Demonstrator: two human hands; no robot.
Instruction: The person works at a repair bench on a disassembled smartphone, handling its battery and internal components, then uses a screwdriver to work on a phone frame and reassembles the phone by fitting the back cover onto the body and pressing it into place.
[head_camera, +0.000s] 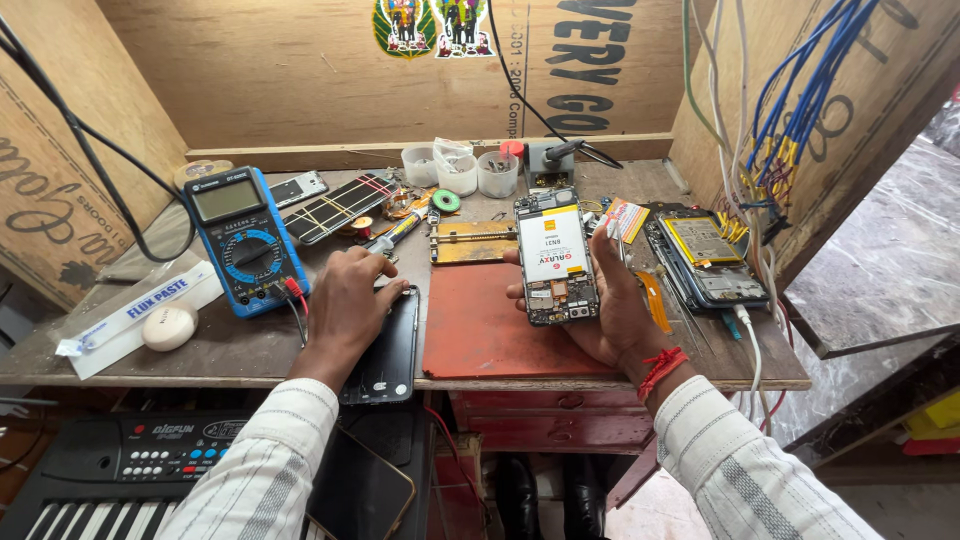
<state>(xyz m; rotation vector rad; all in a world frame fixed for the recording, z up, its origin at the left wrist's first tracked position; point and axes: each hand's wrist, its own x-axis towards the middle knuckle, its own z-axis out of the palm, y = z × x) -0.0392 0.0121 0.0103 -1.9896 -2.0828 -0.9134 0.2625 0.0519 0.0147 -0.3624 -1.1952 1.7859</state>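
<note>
My right hand (612, 305) holds an opened phone (556, 258), its back cover off so the white battery and circuit boards show, upright above a red mat (480, 330). My left hand (345, 300) rests palm down on a black phone back cover (388, 355) lying at the bench's front edge, with fingers curled. Just beyond its knuckles lies a screwdriver (395, 235). A blue multimeter (243, 240) with red and black leads lies to the left of that hand.
A second opened phone (708, 260) lies at right with a white cable plugged in. Small white cups (458, 175), a metal holder plate (472, 242), a flux tube (140, 315) and a white round lump (168, 326) crowd the wooden bench (250, 350). A keyboard (110, 470) sits below left.
</note>
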